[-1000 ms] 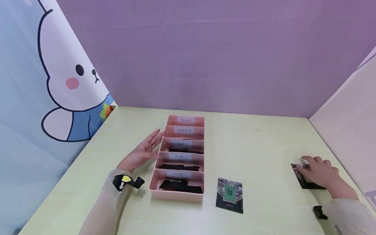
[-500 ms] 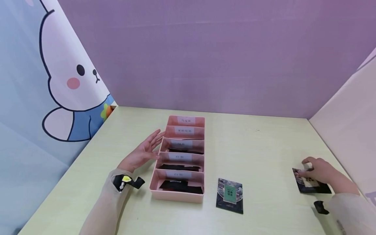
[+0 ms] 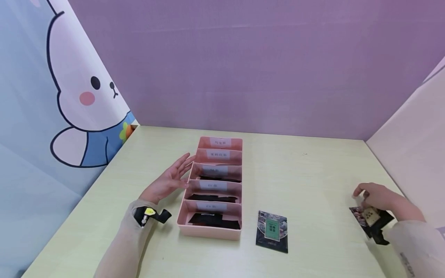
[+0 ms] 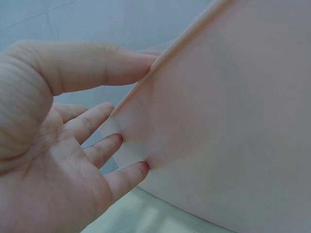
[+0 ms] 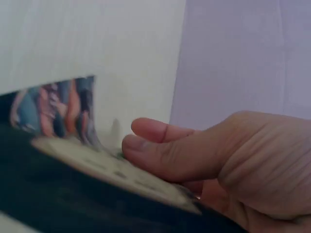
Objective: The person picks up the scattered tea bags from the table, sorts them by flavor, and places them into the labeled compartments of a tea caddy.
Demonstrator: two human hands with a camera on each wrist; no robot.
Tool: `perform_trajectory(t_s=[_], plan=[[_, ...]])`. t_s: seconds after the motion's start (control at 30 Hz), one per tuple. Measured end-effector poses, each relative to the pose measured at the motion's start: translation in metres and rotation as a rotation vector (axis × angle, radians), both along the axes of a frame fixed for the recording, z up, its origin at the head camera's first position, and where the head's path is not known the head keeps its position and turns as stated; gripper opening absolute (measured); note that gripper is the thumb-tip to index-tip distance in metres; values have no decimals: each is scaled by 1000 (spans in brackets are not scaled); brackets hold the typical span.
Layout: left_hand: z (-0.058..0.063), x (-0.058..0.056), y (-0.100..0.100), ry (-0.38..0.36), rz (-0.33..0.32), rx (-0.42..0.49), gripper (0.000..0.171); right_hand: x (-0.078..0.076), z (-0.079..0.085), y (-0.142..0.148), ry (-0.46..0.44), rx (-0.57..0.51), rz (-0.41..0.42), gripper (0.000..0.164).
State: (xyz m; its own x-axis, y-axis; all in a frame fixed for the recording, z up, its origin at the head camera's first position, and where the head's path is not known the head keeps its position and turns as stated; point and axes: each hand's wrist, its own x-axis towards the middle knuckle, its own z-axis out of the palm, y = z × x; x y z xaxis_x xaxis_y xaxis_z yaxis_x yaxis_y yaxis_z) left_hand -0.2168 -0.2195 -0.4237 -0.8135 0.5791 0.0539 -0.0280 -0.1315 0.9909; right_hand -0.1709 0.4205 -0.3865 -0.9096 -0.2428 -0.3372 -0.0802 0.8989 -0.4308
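A long pink box (image 3: pixel 209 233) with labelled compartments stands left of the table's middle. My left hand (image 3: pixel 168 182) touches its left side with fingers spread and straight. In the left wrist view, the thumb meets the rim and the fingertips press against the box wall (image 4: pixel 218 121). At the far right, my right hand (image 3: pixel 379 197) pinches a dark tea packet (image 3: pixel 371 217) with a beige label; the packet tilts and bends. The right wrist view shows thumb and fingers at the edge of that packet (image 5: pixel 87 194). The fingers behind it are partly hidden.
Another dark tea packet (image 3: pixel 272 231) with a green label lies flat just right of the box. Dark packets (image 3: pixel 213 221) sit in the nearer compartments. A purple curtain (image 3: pixel 243 77) closes off the back, and a pale panel (image 3: pixel 417 127) borders the right side.
My right hand has gripped the beige-labelled tea packet, shifted it slightly right and tilted it up from the table. My left hand has kept its place on the box.
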Motion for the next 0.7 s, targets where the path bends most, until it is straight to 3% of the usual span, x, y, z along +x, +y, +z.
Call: perform_trajectory(t_s=[0.17, 0.4, 0.7], plan=[[0, 0, 0, 3, -3, 5, 103, -3, 12, -7, 8, -21, 48, 22], [-1, -1, -1, 14, 1, 2, 103, -7, 27, -22, 93, -37, 78, 21], [-3, -3, -1, 13, -9, 13, 103, -12, 37, -41, 142, -138, 19, 20]])
